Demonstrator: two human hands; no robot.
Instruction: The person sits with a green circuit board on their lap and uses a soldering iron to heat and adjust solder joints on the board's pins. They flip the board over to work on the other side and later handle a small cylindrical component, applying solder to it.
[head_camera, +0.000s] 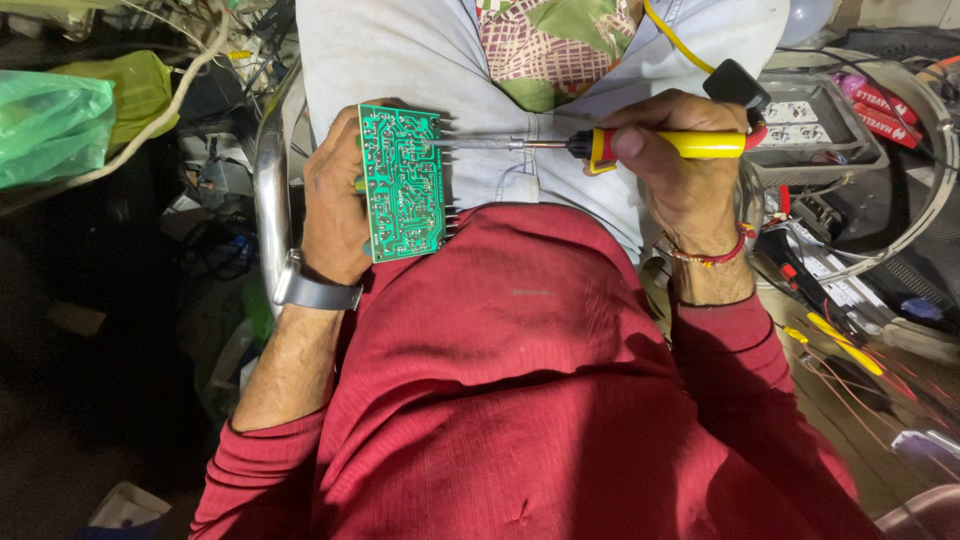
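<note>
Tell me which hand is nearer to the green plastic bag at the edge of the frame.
Left. The left hand, holding the green circuit board, is on the same side as the green plastic bag. The right hand, gripping the yellow soldering iron, is on the far side of the board.

A cluttered floor (880, 420) bears wires (850, 350), a green bag (50, 125) and boxes (815, 135).

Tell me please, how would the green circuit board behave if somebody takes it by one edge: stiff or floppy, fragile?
The green circuit board probably stays stiff: it looks flat and unbent though the left hand grips only one side. It seems thin, so likely light. Small pins along its right edge may bend or prick, and the soldering iron in the right hand touches it, so that spot may be hot.
</note>
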